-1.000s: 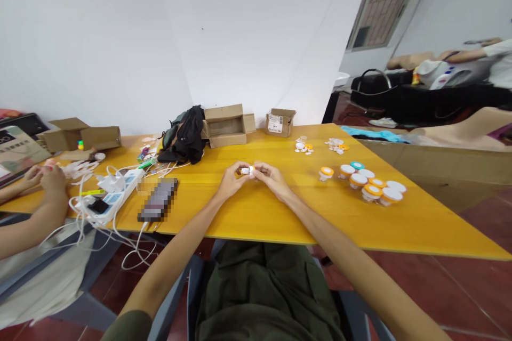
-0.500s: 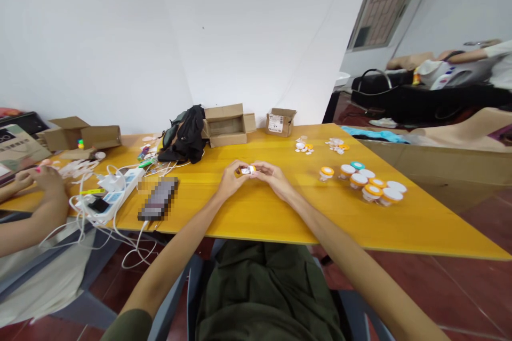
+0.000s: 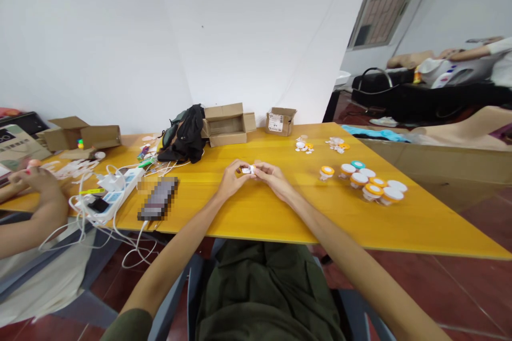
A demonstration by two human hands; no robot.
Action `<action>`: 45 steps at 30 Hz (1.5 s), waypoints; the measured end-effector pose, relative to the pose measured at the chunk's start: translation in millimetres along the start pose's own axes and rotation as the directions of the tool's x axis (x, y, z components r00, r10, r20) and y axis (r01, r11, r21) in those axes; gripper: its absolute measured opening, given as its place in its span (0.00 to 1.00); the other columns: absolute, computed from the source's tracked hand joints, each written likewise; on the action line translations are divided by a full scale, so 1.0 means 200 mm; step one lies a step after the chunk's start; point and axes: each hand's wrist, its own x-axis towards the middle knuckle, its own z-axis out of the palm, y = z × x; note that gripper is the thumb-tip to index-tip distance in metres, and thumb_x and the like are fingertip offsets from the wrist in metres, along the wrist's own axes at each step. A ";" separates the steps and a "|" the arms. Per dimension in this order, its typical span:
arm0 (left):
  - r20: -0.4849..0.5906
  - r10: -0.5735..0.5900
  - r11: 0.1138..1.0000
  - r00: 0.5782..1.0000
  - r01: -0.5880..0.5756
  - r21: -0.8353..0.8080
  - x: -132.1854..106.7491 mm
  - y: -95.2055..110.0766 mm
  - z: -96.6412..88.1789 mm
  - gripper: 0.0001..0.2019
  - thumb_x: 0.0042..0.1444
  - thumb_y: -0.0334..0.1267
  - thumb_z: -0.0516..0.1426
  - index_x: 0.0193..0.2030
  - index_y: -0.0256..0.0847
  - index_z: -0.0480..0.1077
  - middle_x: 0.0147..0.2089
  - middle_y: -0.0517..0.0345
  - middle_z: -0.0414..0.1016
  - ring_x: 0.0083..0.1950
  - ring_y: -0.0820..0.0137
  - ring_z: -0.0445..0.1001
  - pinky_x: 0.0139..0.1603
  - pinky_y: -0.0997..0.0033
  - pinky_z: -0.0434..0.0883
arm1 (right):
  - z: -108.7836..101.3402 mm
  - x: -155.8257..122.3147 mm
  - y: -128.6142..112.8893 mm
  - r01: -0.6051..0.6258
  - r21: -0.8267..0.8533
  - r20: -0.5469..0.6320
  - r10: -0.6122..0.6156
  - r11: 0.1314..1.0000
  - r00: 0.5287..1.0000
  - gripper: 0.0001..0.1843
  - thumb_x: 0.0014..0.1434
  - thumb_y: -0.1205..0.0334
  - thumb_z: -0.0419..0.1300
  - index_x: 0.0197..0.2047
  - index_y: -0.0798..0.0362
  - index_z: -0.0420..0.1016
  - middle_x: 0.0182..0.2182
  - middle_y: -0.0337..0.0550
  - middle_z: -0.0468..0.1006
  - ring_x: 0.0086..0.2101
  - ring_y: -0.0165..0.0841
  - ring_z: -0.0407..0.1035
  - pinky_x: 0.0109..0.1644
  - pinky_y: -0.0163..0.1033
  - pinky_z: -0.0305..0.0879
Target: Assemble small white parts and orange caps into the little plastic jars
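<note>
Both my hands meet over the middle of the yellow table [image 3: 260,213]. My left hand [image 3: 231,180] and my right hand [image 3: 272,176] pinch a small white part [image 3: 248,170] between their fingertips, just above the tabletop. To the right of my right hand stands a cluster of small jars [image 3: 366,181] with orange and white lids, one with a teal lid. Farther back lie loose small white and orange pieces [image 3: 304,146].
A phone [image 3: 158,200] and a power strip with white cables [image 3: 114,192] lie to the left. A black bag [image 3: 182,136] and open cardboard boxes [image 3: 228,123] sit at the back. Another person's hands [image 3: 36,178] work at the far left.
My hands stay together on the small part, with only slight finger shifts. The other person's hands at the left have moved a little.
</note>
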 end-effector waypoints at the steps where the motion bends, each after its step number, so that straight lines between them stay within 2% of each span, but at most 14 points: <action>1: 0.001 0.002 1.000 1.000 -0.002 0.001 0.00 0.00 0.00 0.09 0.47 0.42 0.67 0.32 0.43 0.75 0.33 0.59 0.74 0.37 0.67 0.70 0.41 0.67 0.66 | 0.00 0.00 0.00 0.004 0.008 -0.007 -0.004 1.000 1.000 0.19 0.39 0.47 0.75 0.33 0.48 0.81 0.34 0.38 0.80 0.36 0.32 0.72 0.43 0.38 0.69; 9: -0.006 -0.023 1.000 1.000 0.023 -0.007 0.00 0.00 0.00 0.10 0.47 0.42 0.67 0.33 0.42 0.73 0.35 0.58 0.75 0.39 0.67 0.72 0.43 0.68 0.67 | -0.01 0.00 0.02 0.009 -0.004 0.001 -0.009 1.000 1.000 0.18 0.41 0.50 0.74 0.36 0.46 0.81 0.39 0.40 0.81 0.43 0.36 0.73 0.49 0.41 0.69; 13: -0.013 -0.058 0.995 0.998 0.056 -0.083 0.00 -0.02 0.01 0.11 0.48 0.40 0.66 0.36 0.41 0.71 0.38 0.57 0.76 0.42 0.67 0.74 0.47 0.67 0.69 | -0.04 0.03 0.03 0.151 -0.204 -0.061 -0.166 0.967 0.984 0.18 0.48 0.47 0.69 0.39 0.47 0.80 0.40 0.43 0.81 0.43 0.40 0.73 0.50 0.46 0.69; 15: -0.024 -0.077 0.991 0.997 0.074 -0.110 0.00 -0.04 0.01 0.11 0.48 0.38 0.65 0.37 0.41 0.70 0.38 0.58 0.75 0.41 0.68 0.74 0.47 0.68 0.69 | -0.06 0.04 0.02 0.245 -0.435 -0.104 -0.319 0.866 0.942 0.16 0.55 0.47 0.64 0.42 0.46 0.80 0.43 0.46 0.80 0.45 0.43 0.72 0.52 0.49 0.68; 17: -0.029 -0.096 0.989 0.995 0.092 -0.118 0.00 -0.06 0.01 0.11 0.47 0.36 0.65 0.37 0.41 0.69 0.38 0.59 0.75 0.40 0.69 0.74 0.46 0.69 0.70 | -0.09 0.04 0.02 0.292 -0.689 -0.063 -0.456 0.663 0.888 0.17 0.60 0.50 0.59 0.49 0.46 0.78 0.50 0.49 0.76 0.52 0.45 0.68 0.58 0.53 0.63; 19: -0.023 -0.116 0.987 0.993 0.112 -0.119 0.01 -0.08 0.01 0.11 0.47 0.35 0.64 0.37 0.41 0.69 0.38 0.59 0.74 0.39 0.69 0.74 0.45 0.69 0.70 | -0.11 0.04 0.04 0.295 -0.853 0.048 -0.498 0.430 0.866 0.22 0.63 0.54 0.55 0.59 0.46 0.71 0.59 0.50 0.70 0.57 0.47 0.63 0.62 0.56 0.58; 21: -0.018 -0.139 0.983 0.990 0.136 -0.123 0.02 -0.10 0.01 0.11 0.47 0.34 0.64 0.38 0.41 0.70 0.38 0.59 0.75 0.40 0.69 0.74 0.45 0.70 0.70 | -0.13 0.04 0.06 0.290 -0.920 0.142 -0.467 0.263 0.873 0.25 0.64 0.58 0.52 0.65 0.44 0.65 0.63 0.49 0.65 0.59 0.48 0.61 0.62 0.58 0.57; 23: -0.022 -0.167 0.979 0.986 0.163 -0.125 0.02 -0.12 0.01 0.12 0.45 0.33 0.65 0.37 0.41 0.71 0.39 0.58 0.75 0.40 0.69 0.74 0.44 0.70 0.70 | -0.14 0.05 0.09 0.289 -0.940 0.193 -0.416 0.180 0.889 0.26 0.64 0.61 0.51 0.65 0.43 0.64 0.63 0.48 0.66 0.57 0.47 0.63 0.59 0.57 0.61; 26: -0.031 -0.214 0.969 0.976 0.209 -0.132 0.03 -0.14 0.02 0.12 0.42 0.32 0.66 0.34 0.40 0.71 0.38 0.59 0.74 0.38 0.70 0.74 0.42 0.71 0.70 | -0.14 0.05 0.11 0.270 -0.953 0.209 -0.348 0.139 0.914 0.24 0.63 0.65 0.51 0.61 0.44 0.69 0.55 0.51 0.74 0.49 0.45 0.69 0.52 0.52 0.66; 29: 0.008 -0.275 0.949 0.961 0.273 -0.159 0.03 -0.15 0.02 0.13 0.41 0.30 0.66 0.34 0.40 0.70 0.33 0.61 0.74 0.34 0.72 0.74 0.39 0.72 0.70 | -0.13 0.05 0.09 0.231 -0.963 0.173 -0.336 0.142 0.926 0.18 0.61 0.67 0.54 0.53 0.47 0.74 0.46 0.52 0.79 0.44 0.44 0.71 0.49 0.48 0.68; 31: 0.036 -0.311 0.936 0.950 0.312 -0.162 0.02 -0.15 0.02 0.13 0.40 0.28 0.65 0.35 0.40 0.70 0.30 0.63 0.74 0.31 0.73 0.73 0.36 0.74 0.69 | -0.12 0.04 0.07 0.215 -0.958 0.139 -0.348 0.191 0.927 0.14 0.60 0.68 0.56 0.48 0.47 0.76 0.43 0.51 0.79 0.44 0.44 0.72 0.48 0.47 0.69; 37: 0.060 -0.302 0.942 0.951 0.307 -0.136 0.02 -0.16 0.01 0.13 0.42 0.29 0.65 0.37 0.38 0.73 0.34 0.61 0.77 0.34 0.72 0.75 0.38 0.74 0.70 | -0.07 0.04 0.03 0.282 -0.773 -0.011 -0.456 0.569 0.890 0.12 0.60 0.60 0.57 0.47 0.48 0.73 0.40 0.46 0.80 0.38 0.39 0.75 0.44 0.46 0.73; 39: 0.084 -0.290 0.945 0.953 0.300 -0.134 0.02 -0.17 0.01 0.13 0.43 0.32 0.66 0.38 0.38 0.75 0.37 0.58 0.79 0.37 0.69 0.76 0.41 0.72 0.72 | -0.05 0.04 0.03 0.316 -0.696 -0.041 -0.475 0.645 0.879 0.11 0.60 0.58 0.58 0.47 0.48 0.72 0.41 0.46 0.80 0.39 0.39 0.76 0.44 0.46 0.74; 45: 0.118 -0.288 0.935 0.950 0.306 -0.178 0.02 -0.20 0.01 0.17 0.42 0.34 0.69 0.41 0.37 0.77 0.43 0.51 0.81 0.43 0.63 0.79 0.49 0.65 0.73 | -0.05 0.03 0.02 0.361 -0.658 0.028 -0.458 0.661 0.889 0.09 0.57 0.59 0.61 0.43 0.47 0.74 0.40 0.45 0.81 0.39 0.40 0.76 0.47 0.46 0.74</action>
